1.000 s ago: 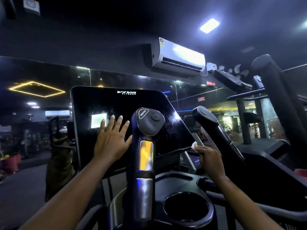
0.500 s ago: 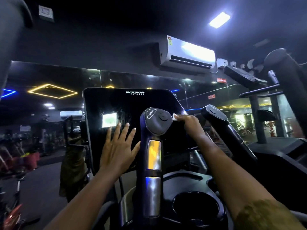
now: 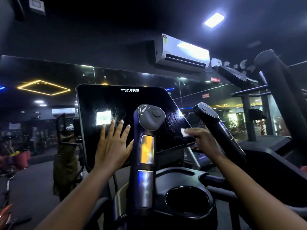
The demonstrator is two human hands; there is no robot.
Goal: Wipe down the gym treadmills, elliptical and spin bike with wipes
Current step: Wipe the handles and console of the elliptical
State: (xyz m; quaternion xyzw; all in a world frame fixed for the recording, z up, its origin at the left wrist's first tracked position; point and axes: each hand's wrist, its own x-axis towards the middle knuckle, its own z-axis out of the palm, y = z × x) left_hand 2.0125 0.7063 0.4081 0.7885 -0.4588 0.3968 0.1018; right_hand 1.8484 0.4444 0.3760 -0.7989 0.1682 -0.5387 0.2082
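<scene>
My left hand (image 3: pixel 113 146) lies open and flat on the lower left of the machine's black console screen (image 3: pixel 126 103), fingers spread, the fingertips just under a bright reflected patch. My right hand (image 3: pixel 206 140) pinches a small white wipe (image 3: pixel 184 132) against the screen's lower right edge, and the wipe pokes out leftward past my fingertips. An upright handle (image 3: pixel 146 146) with a resistance button stands between my two hands in view. A second handle (image 3: pixel 216 123) slants just right of my right hand. A cup holder (image 3: pixel 188 185) sits below.
</scene>
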